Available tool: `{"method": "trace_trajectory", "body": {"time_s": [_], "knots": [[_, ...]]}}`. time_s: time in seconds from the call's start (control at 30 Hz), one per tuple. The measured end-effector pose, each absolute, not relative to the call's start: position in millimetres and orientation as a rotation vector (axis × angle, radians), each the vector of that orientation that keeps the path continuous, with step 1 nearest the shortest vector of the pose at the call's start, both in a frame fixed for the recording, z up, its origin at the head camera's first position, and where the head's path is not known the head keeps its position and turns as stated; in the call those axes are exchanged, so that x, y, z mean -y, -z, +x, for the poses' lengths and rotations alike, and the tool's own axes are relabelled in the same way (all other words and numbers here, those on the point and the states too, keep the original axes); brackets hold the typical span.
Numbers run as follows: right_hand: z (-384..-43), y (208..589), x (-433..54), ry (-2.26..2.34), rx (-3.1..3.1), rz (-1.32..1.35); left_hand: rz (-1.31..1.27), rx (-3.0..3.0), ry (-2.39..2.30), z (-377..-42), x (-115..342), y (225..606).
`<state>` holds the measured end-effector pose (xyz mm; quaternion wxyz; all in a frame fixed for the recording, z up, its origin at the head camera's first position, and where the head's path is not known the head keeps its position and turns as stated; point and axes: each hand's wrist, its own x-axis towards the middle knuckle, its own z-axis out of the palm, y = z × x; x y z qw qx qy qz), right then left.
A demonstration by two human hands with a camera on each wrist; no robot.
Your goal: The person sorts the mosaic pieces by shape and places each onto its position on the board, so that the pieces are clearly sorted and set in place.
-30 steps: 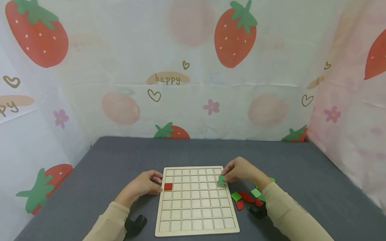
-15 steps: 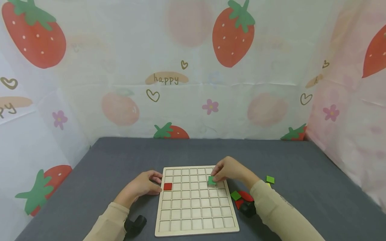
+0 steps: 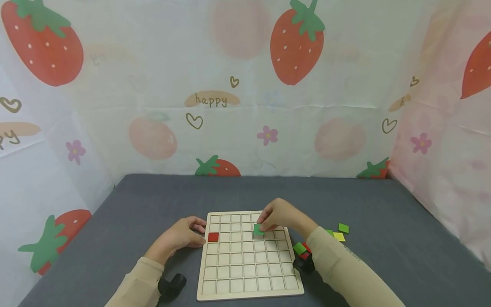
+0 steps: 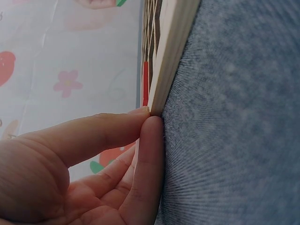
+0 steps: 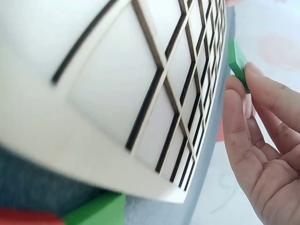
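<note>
A pale wooden grid board (image 3: 250, 295) lies flat, with one red square tile (image 3: 213, 237) in a cell at its left side. My left hand (image 3: 183, 233) holds the board's left edge; in the left wrist view the thumb (image 4: 108, 133) and a finger meet at that edge, beside the red tile. My right hand (image 3: 281, 215) pinches a green square tile (image 3: 258, 230) by one corner between thumb and fingertips. In the right wrist view this tile (image 5: 238, 63) is tilted and held above the grid.
Right of the board lie loose pieces: a green tile (image 3: 299, 248), a yellow tile (image 3: 339, 236), another green tile (image 3: 343, 228) and red pieces (image 3: 305, 256), partly hidden by the right sleeve. A grey cloth (image 3: 172, 192) covers the table; a printed curtain (image 3: 238, 140) hangs behind.
My right hand has carried the green tile leftward over the board from its right edge, uncovering the yellow and green pieces. The left hand stays at the board's left edge.
</note>
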<state>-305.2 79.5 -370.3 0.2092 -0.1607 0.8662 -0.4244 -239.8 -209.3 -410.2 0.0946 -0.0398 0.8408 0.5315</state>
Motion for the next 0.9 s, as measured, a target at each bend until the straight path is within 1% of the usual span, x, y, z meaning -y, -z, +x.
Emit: {"method": "trace_trajectory", "body": {"time_s": [0.9], "knots": [[-304.0, 373.6, -41.3, 1.19, -2.374, -0.456, -0.086, -2.457, -1.595, -241.0, 211.7, 412.5]]}}
